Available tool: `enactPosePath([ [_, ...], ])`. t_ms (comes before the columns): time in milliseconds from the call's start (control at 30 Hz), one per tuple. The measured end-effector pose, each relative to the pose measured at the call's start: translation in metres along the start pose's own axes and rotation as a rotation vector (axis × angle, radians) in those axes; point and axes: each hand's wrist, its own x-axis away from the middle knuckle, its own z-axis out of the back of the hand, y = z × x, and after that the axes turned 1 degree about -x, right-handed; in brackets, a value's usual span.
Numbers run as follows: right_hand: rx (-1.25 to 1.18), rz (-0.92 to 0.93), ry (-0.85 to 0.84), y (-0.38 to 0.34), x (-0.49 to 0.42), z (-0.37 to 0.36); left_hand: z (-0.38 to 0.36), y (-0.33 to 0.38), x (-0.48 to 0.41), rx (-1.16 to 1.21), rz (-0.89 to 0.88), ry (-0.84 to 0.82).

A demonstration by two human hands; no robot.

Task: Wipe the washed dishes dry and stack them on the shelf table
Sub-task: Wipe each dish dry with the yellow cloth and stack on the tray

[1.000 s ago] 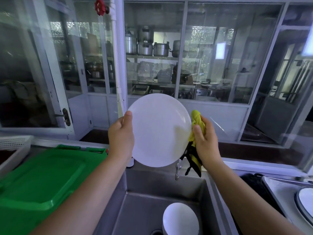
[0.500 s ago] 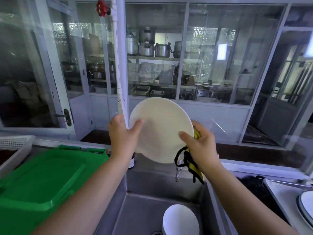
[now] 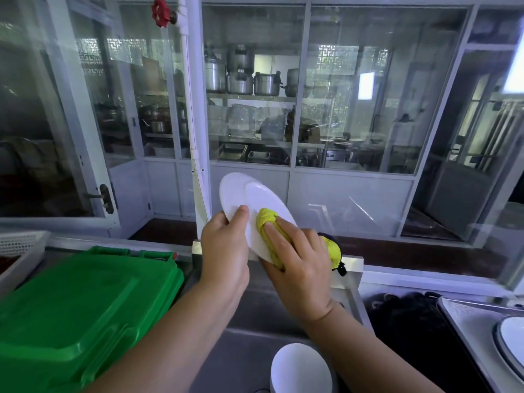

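A white plate (image 3: 243, 194) is held above the steel sink (image 3: 249, 316), tilted with its face turned up and to the right. My left hand (image 3: 226, 251) grips its lower left rim, thumb on the face. My right hand (image 3: 297, 259) holds a yellow cloth (image 3: 268, 219) with black trim and presses it onto the plate's face with two fingers on top. A white bowl (image 3: 300, 370) lies in the sink below. Part of another white dish (image 3: 510, 341) shows on a tray at the far right.
A green plastic lidded bin (image 3: 79, 307) fills the counter to the left, with a white basket (image 3: 19, 245) behind it. A metal tray (image 3: 465, 319) sits right of the sink beside a dark mat (image 3: 402, 321). A white pipe (image 3: 195, 123) and glass partition stand behind.
The plate has tipped from facing me upright to a slanted pose with its face up. My right hand moved from the plate's right rim onto its face with the cloth.
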Motion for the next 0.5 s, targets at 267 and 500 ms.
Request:
enactPosePath([
  [267,-0.140,-0.095,-0.108,0.021,0.009,0.002,0.015,0.012,-0.009,0.084,-0.061,-0.024],
  [500,-0.079,-0.185,-0.199,0.037,-0.045,-0.004,0.014,0.011,-0.007,0.065,-0.112,-0.052],
])
